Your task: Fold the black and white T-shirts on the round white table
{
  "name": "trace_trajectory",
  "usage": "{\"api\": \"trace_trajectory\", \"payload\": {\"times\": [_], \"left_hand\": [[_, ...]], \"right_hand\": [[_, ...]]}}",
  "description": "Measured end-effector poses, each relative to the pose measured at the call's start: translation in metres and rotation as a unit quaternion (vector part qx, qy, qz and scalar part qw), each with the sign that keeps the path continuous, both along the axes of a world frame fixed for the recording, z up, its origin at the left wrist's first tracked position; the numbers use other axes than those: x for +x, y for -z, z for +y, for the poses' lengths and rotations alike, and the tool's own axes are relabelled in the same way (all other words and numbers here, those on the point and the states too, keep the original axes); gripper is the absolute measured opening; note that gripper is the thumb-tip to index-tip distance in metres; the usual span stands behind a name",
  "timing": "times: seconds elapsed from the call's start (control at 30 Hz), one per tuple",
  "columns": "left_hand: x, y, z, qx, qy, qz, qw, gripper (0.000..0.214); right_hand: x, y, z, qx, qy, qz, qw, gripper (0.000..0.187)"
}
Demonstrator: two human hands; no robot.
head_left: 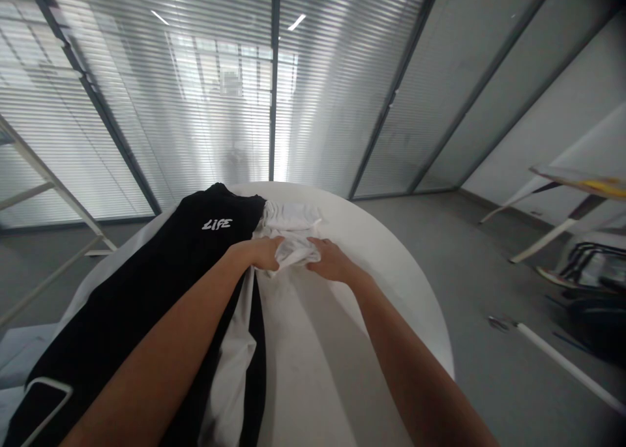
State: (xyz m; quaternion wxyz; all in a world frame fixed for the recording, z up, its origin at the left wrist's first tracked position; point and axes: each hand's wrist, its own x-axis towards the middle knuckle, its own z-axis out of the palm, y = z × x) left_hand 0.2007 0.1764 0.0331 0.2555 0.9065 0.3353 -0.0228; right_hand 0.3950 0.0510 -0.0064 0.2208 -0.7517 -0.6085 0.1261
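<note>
A black garment (pixel 161 271) with small white lettering lies spread over the left side of a round white table (pixel 411 303). Bunched white fabric (pixel 293 216) lies beside it near the far edge; whether it is a part of the black garment or a separate piece, I cannot tell. My left hand (pixel 267 253) and my right hand (pixel 330 258) pinch the near folds of this white fabric from either side. Some fingertips are hidden in the folds. A white strip with a black edge (pixel 257 356) runs toward me along the garment's right side.
Behind the table stands a glass wall with blinds (pixel 323 108). A white metal frame (pixel 53 180) is at left. To the right are another table (pixel 581 180), a dark bag-like item (pixel 596 317) and a white pole (pixel 567 365) on the grey floor.
</note>
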Motion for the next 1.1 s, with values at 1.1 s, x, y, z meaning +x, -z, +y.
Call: {"api": "trace_trajectory", "payload": {"times": [1.1], "left_hand": [[-0.027, 0.022, -0.027, -0.077, -0.127, -0.286, 0.947, 0.032]], "right_hand": [[-0.007, -0.004, -0.026, 0.099, 0.141, 0.047, 0.984, 0.011]]}}
